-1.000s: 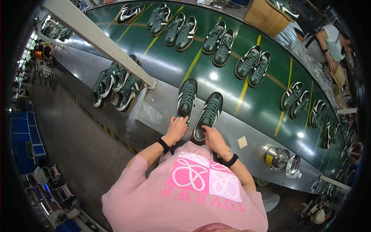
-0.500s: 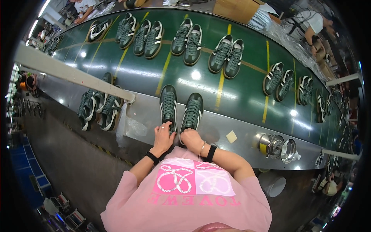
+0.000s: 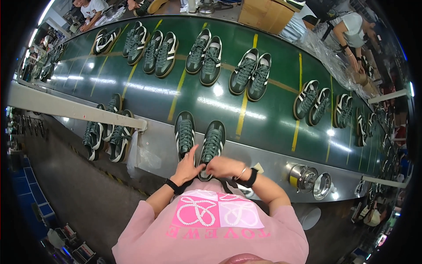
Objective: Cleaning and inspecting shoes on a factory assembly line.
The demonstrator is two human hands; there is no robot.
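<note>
Looking down from the head view, the person in the pink shirt has both hands at the heels of a pair of dark green sneakers sitting side by side on the near edge of the green conveyor surface [image 3: 272, 119]. Left hand [image 3: 188, 166] is curled at the back of the left sneaker [image 3: 184, 134], fingers touching the heel end, and the right hand [image 3: 224, 166] is closed up around the heel of the right sneaker [image 3: 212, 143], so pretty much both hands are pinching at the shoes rather than spread flat. Can't really tell how firm the grip is since the fingers cover the heels. Both wrists have black bands, and the right one also has a thin bracelet. Toes of the pair point away from the person, laces up. Further out on the belt there are more pairs of the same green sneakers lined up in a row, like the pair near the middle [image 3: 250, 77], with yellow stripes crossing the belt between them. Off to the person's left, a grey bar [image 3: 74, 110] runs across, and a few more sneakers [image 3: 107, 132] are bunched just behind it. To the right on the metal edge sit two shiny round metal fittings [image 3: 310, 178]. Other people are working at the far side of the belt.
</note>
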